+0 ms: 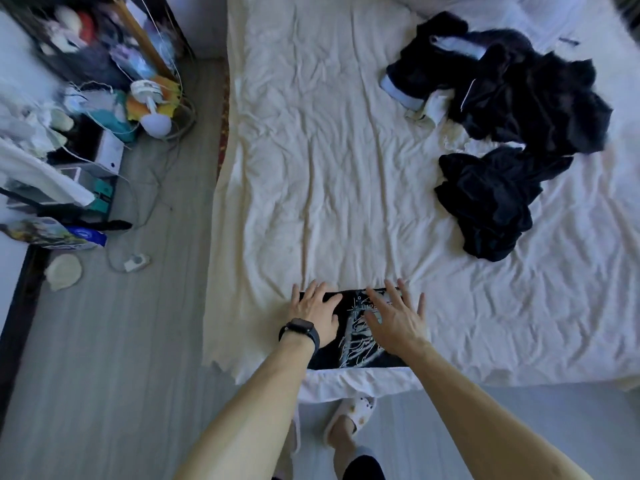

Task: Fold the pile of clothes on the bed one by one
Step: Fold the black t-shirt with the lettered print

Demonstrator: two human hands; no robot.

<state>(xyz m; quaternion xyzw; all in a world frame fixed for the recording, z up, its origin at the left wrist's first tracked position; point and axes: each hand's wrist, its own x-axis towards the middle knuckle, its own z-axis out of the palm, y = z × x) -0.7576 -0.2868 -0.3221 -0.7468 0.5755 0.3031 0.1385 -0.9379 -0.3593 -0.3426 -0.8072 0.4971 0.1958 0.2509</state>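
Folded black shirt [360, 344]: near edge of bed [311, 168], long axis along that edge, under my left hand [317, 315] and right hand [394, 317] (fingers spread flat, gripping nothing). Unfolded pile [512, 126]: far right, nearer my right hand.

Home bedroom: rumpled bed [311, 168], floor clutter [104, 109]

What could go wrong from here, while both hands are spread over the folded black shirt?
1. The folded shirt lies right at the near edge of the bed; when the left hand and right hand lift, it might slide off.
2. The pile of dark clothes lies far across the bed; leaning over to reach it could crush the fold.
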